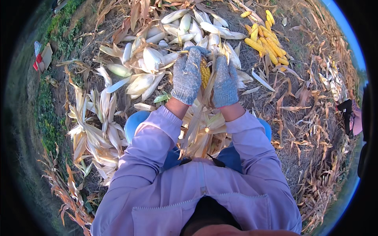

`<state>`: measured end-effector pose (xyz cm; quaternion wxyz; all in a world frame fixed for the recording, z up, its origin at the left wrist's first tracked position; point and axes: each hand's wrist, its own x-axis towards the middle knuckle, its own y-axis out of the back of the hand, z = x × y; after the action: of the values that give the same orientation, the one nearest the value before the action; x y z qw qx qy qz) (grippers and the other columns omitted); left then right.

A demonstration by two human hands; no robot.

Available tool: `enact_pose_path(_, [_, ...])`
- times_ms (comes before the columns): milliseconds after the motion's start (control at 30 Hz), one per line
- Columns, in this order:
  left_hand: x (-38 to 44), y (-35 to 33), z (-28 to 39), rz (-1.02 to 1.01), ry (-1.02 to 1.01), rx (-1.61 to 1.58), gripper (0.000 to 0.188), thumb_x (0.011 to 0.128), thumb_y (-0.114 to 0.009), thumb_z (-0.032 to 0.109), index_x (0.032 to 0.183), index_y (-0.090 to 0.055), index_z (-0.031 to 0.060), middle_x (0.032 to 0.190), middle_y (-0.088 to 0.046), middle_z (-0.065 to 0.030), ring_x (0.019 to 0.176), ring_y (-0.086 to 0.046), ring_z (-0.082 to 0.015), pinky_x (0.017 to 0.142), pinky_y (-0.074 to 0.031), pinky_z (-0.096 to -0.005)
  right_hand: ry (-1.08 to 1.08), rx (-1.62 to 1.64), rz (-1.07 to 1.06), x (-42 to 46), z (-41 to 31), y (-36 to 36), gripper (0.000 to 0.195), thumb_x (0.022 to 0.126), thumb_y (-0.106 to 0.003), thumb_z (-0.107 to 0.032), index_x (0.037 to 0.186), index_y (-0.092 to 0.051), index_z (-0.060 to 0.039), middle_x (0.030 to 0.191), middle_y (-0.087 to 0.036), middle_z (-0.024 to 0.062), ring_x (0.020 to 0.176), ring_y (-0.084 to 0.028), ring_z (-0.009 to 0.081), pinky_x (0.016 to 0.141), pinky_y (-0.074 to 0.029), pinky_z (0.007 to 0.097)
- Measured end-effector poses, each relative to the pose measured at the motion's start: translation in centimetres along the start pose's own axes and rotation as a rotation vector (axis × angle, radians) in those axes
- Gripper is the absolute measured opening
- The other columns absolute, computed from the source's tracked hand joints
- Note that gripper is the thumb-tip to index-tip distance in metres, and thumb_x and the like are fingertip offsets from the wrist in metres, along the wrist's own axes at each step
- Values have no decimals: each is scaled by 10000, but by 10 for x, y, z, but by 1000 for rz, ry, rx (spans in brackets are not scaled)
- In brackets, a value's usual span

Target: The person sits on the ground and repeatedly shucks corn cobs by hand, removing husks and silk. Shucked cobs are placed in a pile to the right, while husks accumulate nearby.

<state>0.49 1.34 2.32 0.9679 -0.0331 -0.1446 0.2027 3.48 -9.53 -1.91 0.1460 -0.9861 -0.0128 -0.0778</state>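
A partly husked ear of corn (205,73) is between my two gloved hands, its yellow kernels bare along one side. My left hand (187,73), in a grey knit glove, grips the ear from the left. On the other side my right hand (225,79), gloved the same way, is closed around dry husk leaves (209,88) peeled away from the ear. The fingertips of both hands are partly hidden by husk and glove. Just beyond them lies a heap of unhusked corn ears (186,26) in pale husks.
Husked yellow ears (267,44) are piled at the upper right. Stripped husks (94,126) lie on the left, and more husks (206,126) between my knees. Dry stalks and leaves (307,118) cover the ground to the right, where a person (350,116) is near the rim.
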Motion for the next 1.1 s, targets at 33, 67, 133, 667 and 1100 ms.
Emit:
enact_pose_path(33, [4, 5, -6, 34, 77, -146, 361, 1040, -479, 341, 968, -662, 37, 865, -667, -51, 777, -625, -155, 710, -510, -310, -121, 184, 57, 2, 0, 3, 350, 1012, -544, -325, 1170, -597, -17, 962, -639, 91, 881, -607, 199, 759, -501, 332])
enact_pose_path(67, [10, 14, -16, 67, 154, -292, 364, 1040, -475, 345, 963, -656, 39, 852, -667, -55, 753, -628, -161, 695, -515, -313, -242, 367, 116, 4, -1, 7, 363, 1006, -551, -346, 1181, -587, -30, 946, -634, 87, 861, -605, 192, 737, -507, 332])
enact_pose_path(133, [24, 19, -22, 181, 239, -545, 392, 1042, -448, 378, 928, -621, 45, 793, -662, -74, 667, -635, -208, 648, -543, -336, -392, 616, 207, 13, -21, 4, 393, 997, -545, -414, 1189, -554, -71, 871, -603, 63, 753, -597, 176, 660, -538, 339])
enact_pose_path(667, [59, 79, 2, 372, -14, -621, 458, 1041, -370, 415, 937, -570, 16, 819, -654, -161, 754, -661, -317, 709, -572, -438, -138, -809, -760, 15, -70, 75, 529, 992, -580, -276, 1400, -458, 37, 1361, -547, 216, 1236, -551, 276, 1045, -428, 362])
enact_pose_path(1100, [16, 17, -4, 164, 196, -458, 493, 1067, -342, 388, 1023, -638, -4, 963, -685, -127, 877, -658, -226, 823, -545, -349, 148, -666, -547, -29, -22, 1, 773, 961, -580, -405, 1484, -249, 56, 1428, -415, 317, 1310, -457, 433, 1075, -396, 443])
